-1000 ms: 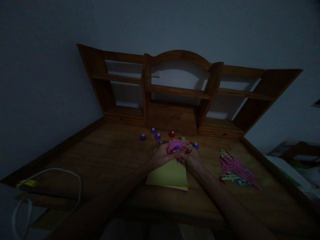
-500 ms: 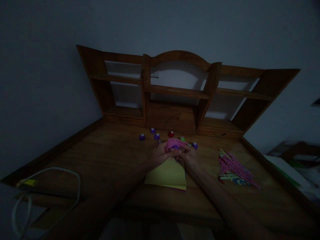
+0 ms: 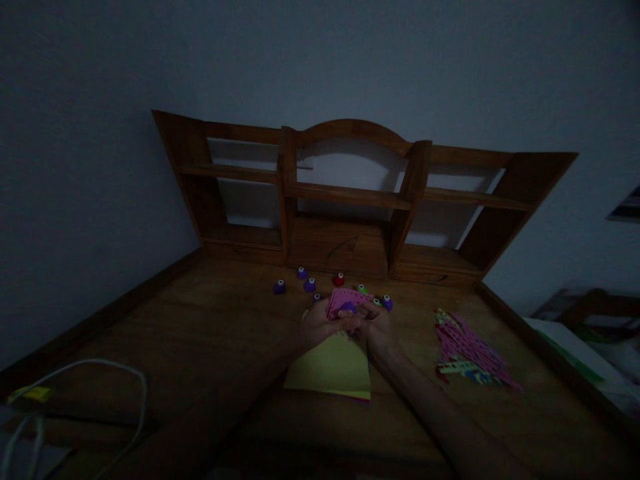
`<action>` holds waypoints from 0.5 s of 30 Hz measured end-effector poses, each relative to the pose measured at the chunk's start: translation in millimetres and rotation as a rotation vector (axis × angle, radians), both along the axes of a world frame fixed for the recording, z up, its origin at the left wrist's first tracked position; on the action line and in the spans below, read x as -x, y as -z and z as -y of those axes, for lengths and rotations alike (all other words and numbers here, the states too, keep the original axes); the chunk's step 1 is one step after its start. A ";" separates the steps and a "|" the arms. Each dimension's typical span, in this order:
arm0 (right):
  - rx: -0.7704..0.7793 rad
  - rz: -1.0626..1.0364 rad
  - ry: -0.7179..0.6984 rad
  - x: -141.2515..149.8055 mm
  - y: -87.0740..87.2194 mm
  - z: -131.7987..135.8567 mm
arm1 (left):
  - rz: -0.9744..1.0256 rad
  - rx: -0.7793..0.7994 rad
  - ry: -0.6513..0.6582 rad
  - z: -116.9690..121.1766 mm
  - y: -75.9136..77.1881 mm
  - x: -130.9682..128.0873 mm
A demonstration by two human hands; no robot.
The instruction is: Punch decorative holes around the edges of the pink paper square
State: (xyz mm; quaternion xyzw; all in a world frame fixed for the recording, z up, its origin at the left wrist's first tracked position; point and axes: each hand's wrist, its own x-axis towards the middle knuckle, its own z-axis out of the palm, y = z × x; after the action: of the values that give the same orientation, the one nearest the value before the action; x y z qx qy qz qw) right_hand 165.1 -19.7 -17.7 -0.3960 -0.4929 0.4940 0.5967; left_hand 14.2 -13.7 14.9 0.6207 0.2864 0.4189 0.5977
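The scene is very dark. My left hand [image 3: 320, 325] and my right hand [image 3: 376, 323] meet at the middle of a wooden desk [image 3: 200, 333]. Together they hold a pink punched sheet of paper [image 3: 343, 299], with a small purple paper punch [image 3: 349, 308] between the fingers. Which hand presses the punch is too dark to tell. A stack of yellow paper [image 3: 333, 370] lies flat under the hands.
Several small punches lie beyond the hands: purple ones [image 3: 279, 287], a red one [image 3: 339, 279]. A heap of pink punched scraps [image 3: 467, 350] lies at the right. A wooden shelf unit [image 3: 350, 193] stands at the back. A white cable [image 3: 100, 393] loops at front left.
The hands and pink sheet stay together. The view has tilted upward a little, so everything sits lower in the frame.
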 end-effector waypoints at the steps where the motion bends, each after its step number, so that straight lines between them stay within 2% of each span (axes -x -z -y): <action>1: 0.004 0.001 -0.003 0.9 -1.9 1.3 | 0.003 0.009 -0.005 0.9 -1.0 -0.5; 6: 0.010 -0.002 0.006 4.0 -4.7 4.0 | 0.031 0.033 -0.079 4.2 -3.2 -3.0; 15: 0.015 0.009 0.025 8.6 -6.4 5.4 | 0.033 0.044 -0.091 -4.6 10.5 -5.1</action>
State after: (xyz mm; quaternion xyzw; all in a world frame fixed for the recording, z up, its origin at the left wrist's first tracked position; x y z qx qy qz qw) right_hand 156.4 -25.1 -11.3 -0.4088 -0.4871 0.4883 0.5977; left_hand 19.3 -9.2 4.4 0.5866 0.3135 0.4494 0.5963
